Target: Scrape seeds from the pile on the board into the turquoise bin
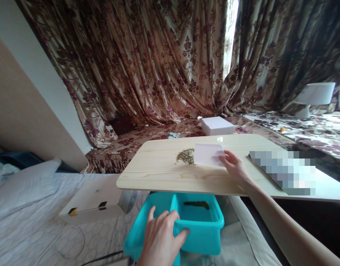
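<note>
A white flat card point(208, 153) is pinched at its right end by my right hand point(233, 166), over the pale wooden board point(158, 177). The card's left edge meets a loose pile of small green-brown dried bits point(185, 156). Below the board's front edge is a turquoise two-compartment bin point(200, 236). My left hand point(162, 236) grips this bin near its divider, with the thumb along the front rim and the fingers over the left compartment. A clump of dark green bits point(197, 204) lies in the right compartment.
A blurred-out flat object point(283, 171) lies on the board's right part. Behind the board is a white box point(218, 126). Another white box point(94, 199) rests on the bed at left. A lamp point(314, 94) stands far right, before patterned curtains point(158, 55).
</note>
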Available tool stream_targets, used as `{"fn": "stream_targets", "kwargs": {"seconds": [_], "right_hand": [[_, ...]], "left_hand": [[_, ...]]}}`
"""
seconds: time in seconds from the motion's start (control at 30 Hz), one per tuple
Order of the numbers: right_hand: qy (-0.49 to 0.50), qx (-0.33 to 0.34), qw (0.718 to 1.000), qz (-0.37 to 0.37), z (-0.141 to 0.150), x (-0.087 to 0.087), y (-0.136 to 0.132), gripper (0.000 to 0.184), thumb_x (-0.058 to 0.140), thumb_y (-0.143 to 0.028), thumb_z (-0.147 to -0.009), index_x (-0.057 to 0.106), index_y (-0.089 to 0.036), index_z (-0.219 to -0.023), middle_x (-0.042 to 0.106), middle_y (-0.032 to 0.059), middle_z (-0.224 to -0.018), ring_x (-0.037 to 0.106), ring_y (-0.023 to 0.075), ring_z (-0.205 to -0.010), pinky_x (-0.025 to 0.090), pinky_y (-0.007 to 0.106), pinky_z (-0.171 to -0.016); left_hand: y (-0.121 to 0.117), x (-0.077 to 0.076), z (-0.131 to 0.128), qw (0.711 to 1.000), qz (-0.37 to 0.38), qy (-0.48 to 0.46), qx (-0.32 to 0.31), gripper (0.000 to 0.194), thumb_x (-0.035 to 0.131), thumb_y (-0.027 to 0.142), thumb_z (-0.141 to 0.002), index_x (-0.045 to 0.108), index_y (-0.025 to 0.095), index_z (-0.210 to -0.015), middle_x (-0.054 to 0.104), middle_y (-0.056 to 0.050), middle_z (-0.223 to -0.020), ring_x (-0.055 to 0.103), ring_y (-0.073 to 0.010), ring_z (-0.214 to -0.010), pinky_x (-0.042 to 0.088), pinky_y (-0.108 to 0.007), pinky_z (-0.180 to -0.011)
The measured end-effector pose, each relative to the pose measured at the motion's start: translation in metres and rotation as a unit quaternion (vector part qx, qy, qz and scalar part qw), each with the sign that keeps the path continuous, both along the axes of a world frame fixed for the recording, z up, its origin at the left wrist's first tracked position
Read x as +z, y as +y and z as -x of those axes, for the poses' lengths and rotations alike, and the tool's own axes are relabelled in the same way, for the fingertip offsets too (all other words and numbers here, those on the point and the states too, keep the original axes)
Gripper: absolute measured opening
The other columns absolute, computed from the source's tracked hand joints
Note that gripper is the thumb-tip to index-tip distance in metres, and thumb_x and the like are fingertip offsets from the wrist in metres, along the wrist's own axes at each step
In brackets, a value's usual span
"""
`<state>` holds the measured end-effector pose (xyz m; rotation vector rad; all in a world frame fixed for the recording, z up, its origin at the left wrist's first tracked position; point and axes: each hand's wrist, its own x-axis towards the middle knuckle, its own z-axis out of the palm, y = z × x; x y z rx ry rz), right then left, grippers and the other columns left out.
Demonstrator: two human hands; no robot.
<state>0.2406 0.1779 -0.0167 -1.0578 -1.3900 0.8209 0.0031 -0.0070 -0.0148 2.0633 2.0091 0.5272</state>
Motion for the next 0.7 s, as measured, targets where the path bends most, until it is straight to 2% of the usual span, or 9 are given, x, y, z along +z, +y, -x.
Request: {"fn": "stream_targets", "kwargs": {"seconds": [0.47,0.7], "right_hand": [[-0.011,0.013,1.0,0.014,0.0002,-0.0005,0.0,0.03,0.058,-0.039,-0.073,0.058,-0.02,-0.097,0.071,0.0064,-0.09,0.065,0.021,-0.082,0.05,0.032,-0.074],[0.027,0.0,0.999,0.02,-0.0047,-0.0014,-0.0003,0.03,0.058,-0.037,-0.072,0.057,-0.02,-0.096,0.071,0.0062,-0.091,0.066,0.0199,-0.08,0.05,0.031,-0.074]], "left_hand": [[0.0011,-0.0018,-0.0003,1.0,0.005,0.005,0.001,0.008,0.056,0.033,-0.074,0.056,0.024,-0.075,0.064,0.002,-0.076,0.059,-0.0186,-0.081,0.019,-0.048,-0.102],[-0.0001,0.0002,0.0001,1.0,0.004,-0.001,-0.003,0.008,0.057,0.033,-0.074,0.055,0.024,-0.074,0.063,0.003,-0.076,0.058,-0.0179,-0.079,0.017,-0.048,-0.102]]}}
